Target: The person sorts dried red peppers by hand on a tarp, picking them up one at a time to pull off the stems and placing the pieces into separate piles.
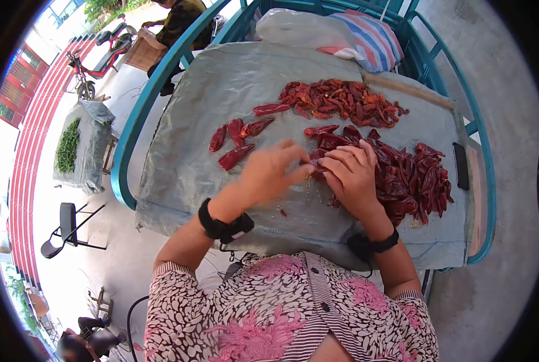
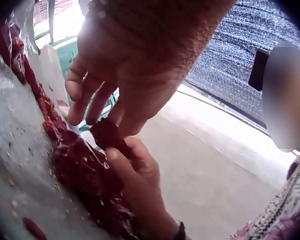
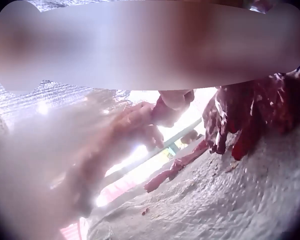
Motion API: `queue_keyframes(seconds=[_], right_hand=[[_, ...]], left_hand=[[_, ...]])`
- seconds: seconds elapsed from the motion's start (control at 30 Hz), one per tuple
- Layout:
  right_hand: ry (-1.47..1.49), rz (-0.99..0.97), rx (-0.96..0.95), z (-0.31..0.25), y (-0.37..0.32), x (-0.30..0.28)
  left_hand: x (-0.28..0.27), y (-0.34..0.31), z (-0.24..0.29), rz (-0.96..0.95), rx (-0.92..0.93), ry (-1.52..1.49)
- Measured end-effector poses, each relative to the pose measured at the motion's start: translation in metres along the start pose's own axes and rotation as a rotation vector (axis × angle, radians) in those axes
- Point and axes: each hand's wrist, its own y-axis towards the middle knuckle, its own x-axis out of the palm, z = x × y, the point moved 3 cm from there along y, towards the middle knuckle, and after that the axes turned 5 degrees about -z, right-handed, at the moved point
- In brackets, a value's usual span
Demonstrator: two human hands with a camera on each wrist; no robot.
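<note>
Two hands met at one dark red pepper (image 2: 104,133), held just above the near left edge of a heap of dark red peppers (image 1: 396,175). I recorded the following state. Right hand (image 1: 353,179): thumb and forefinger pinched the dark red pepper; the other fingers lay close together over the heap. Left hand (image 1: 263,174): palm down, thumb and forefinger pinching the upper end of the same pepper; the remaining fingers were bent and slightly spread. Motion blurred this hand in my head view.

The heap rested on a grey sheet (image 1: 185,151). Loose red peppers (image 1: 236,157) lay to its left, and a pile of shrivelled peppers (image 1: 348,102) lay beyond it. I located a black phone (image 1: 460,166) at the right edge, and a striped bag (image 1: 375,42) at the far side, within a teal frame (image 1: 122,163).
</note>
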Motion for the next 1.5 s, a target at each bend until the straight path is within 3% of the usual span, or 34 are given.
queue_keyframes(seconds=[0.1, 0.2, 0.4, 0.47, 0.5, 0.6, 0.7, 0.77, 0.87, 0.97, 1.13, 1.23, 1.5], right_hand=[[0.0, -0.032, 0.049, -0.005, 0.003, -0.011], [0.029, -0.074, 0.047, -0.008, 0.001, -0.017], [0.049, -0.125, 0.062, -0.012, -0.006, -0.016], [0.016, -0.079, 0.085, -0.011, -0.006, -0.018], [0.001, -0.057, 0.098, -0.011, -0.007, -0.018], [0.069, -0.018, 0.125, -0.007, -0.005, -0.02], [0.06, 0.074, 0.223, -0.01, 0.006, -0.02], [0.039, -0.005, 0.204, -0.013, 0.016, -0.019], [0.034, -0.03, 0.14, -0.015, 0.015, -0.009], [0.068, -0.063, 0.101, -0.014, 0.007, -0.005], [0.068, -0.082, 0.172, -0.017, 0.002, -0.025], [0.078, -0.054, 0.203, -0.017, -0.002, -0.031], [0.227, -0.179, 0.143, -0.011, -0.012, -0.016]], left_hand=[[-0.011, 0.013, -0.039, 0.104, -0.135, 0.104], [-0.012, 0.03, -0.08, 0.232, -0.154, 0.409], [0.011, 0.051, -0.132, 0.243, -0.26, 0.661], [0.011, 0.054, -0.139, 0.108, -0.323, 0.639], [0.008, 0.055, -0.136, 0.036, -0.354, 0.628], [-0.009, 0.05, -0.105, 0.173, -0.224, 0.525], [-0.008, 0.04, -0.069, 0.099, -0.071, 0.167], [-0.003, 0.026, -0.036, 0.041, 0.038, -0.06], [0.004, 0.006, -0.002, 0.033, 0.058, -0.149], [0.007, -0.007, -0.001, 0.07, 0.099, -0.052], [-0.007, -0.014, -0.045, 0.309, -0.167, 0.381], [-0.003, -0.01, -0.079, 0.286, -0.307, 0.503], [0.007, -0.005, -0.109, 0.187, -0.273, 0.723]])
